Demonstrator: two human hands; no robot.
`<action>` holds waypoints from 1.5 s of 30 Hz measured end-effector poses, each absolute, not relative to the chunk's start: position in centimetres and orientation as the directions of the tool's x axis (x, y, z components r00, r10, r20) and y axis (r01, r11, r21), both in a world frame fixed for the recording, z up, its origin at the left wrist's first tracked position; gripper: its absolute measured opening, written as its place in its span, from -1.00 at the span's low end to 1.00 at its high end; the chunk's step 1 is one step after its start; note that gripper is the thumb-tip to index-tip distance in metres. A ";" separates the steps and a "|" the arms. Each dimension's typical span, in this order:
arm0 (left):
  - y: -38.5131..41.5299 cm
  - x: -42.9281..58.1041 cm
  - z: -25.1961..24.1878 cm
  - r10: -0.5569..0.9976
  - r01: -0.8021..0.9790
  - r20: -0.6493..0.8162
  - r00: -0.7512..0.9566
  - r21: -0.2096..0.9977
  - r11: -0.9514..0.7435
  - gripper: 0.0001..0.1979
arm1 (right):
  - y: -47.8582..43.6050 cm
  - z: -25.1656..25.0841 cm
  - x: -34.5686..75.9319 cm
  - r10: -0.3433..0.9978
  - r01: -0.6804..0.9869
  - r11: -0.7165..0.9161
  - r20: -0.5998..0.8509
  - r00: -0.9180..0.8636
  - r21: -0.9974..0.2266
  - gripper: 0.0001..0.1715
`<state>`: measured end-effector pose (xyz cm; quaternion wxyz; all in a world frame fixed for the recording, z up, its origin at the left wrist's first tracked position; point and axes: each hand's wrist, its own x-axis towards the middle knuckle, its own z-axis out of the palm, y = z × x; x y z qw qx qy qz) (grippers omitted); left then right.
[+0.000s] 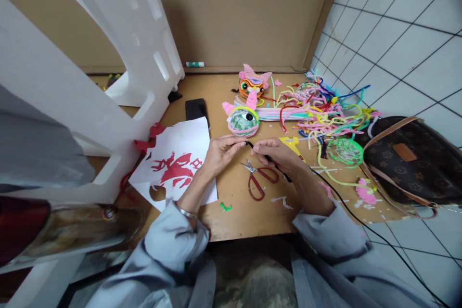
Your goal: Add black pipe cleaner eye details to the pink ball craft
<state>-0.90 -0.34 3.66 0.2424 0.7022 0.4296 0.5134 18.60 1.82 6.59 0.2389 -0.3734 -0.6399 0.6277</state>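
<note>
A black pipe cleaner [249,144] runs between my two hands above the table. My left hand [221,153] pinches one end of it between thumb and fingertips. My right hand [275,152] is closed on it a little further along, and its other end sticks out below that palm. Beneath my hands lie scissors [258,181] with red handles, their blades slightly apart. Just beyond my fingers sits a round green-and-white figure [244,121] with pink ears and a black eye. Partly behind my right hand is a yellow glue gun [291,143].
A tangled heap of coloured pipe cleaners [325,110] fills the back right, beside a brown bag [411,159]. An orange figure [250,85] stands at the back. On the left are white paper [180,142] with red cutouts and a black phone [197,109]. A black cord [346,204] crosses the right side.
</note>
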 end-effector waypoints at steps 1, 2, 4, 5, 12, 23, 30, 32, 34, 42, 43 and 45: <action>-0.4 -0.8 3.7 0.855 0.356 0.510 0.092 0.785 -0.506 -0.82 | 1.8 6.5 18.6 0.777 0.171 -0.074 -0.165 -0.607 -0.982 -0.78; -0.4 -0.8 3.8 0.858 0.358 0.507 0.081 0.789 -0.500 -0.82 | 1.8 6.3 18.6 0.777 0.161 -0.080 -0.163 -0.608 -0.984 -0.78; -0.4 -0.7 3.9 0.862 0.357 0.503 0.055 0.796 -0.488 -0.84 | 1.8 6.1 18.5 0.775 0.130 -0.098 -0.157 -0.612 -0.987 -0.79; -0.4 -0.6 3.9 0.863 0.356 0.504 0.039 0.800 -0.483 -0.85 | 1.8 6.0 18.4 0.776 0.112 -0.108 -0.153 -0.611 -0.988 -0.79; -0.9 1.3 2.5 0.866 0.342 0.461 -0.194 0.859 -0.381 -0.83 | 1.5 4.8 17.0 0.822 0.070 -0.118 -0.137 -0.552 -0.991 -0.77; -0.4 0.8 1.9 0.915 0.422 0.403 -0.020 0.833 -0.357 -0.84 | 2.0 6.0 17.9 0.866 0.727 0.467 0.097 -0.490 -0.503 -0.69; -0.4 0.5 1.6 0.876 0.506 0.421 0.236 0.716 -0.481 -0.88 | 1.3 7.3 18.0 0.817 0.820 0.552 -0.096 -0.568 -0.154 -0.64; -0.5 0.6 1.5 0.851 0.528 0.425 0.310 0.667 -0.526 -0.87 | 1.3 7.1 18.0 0.810 0.815 0.565 -0.103 -0.577 -0.124 -0.64; -0.5 0.7 1.5 0.845 0.539 0.416 0.335 0.651 -0.534 -0.85 | 1.4 6.9 18.1 0.805 0.810 0.571 -0.103 -0.584 -0.132 -0.64; -0.7 1.5 2.4 0.995 0.028 0.086 -0.057 0.996 -0.085 -0.79 | 0.9 6.4 16.9 0.862 0.783 0.486 0.066 -0.502 -0.388 -0.68; -0.7 1.8 2.5 0.996 -0.114 0.028 -0.089 0.993 -0.038 -0.79 | 0.5 6.3 16.5 0.878 0.787 0.467 0.107 -0.466 -0.404 -0.69; -0.7 2.3 2.5 0.990 -0.375 -0.101 -0.098 0.925 0.057 -0.80 | -0.3 5.9 15.6 0.905 0.829 0.426 0.150 -0.399 -0.362 -0.67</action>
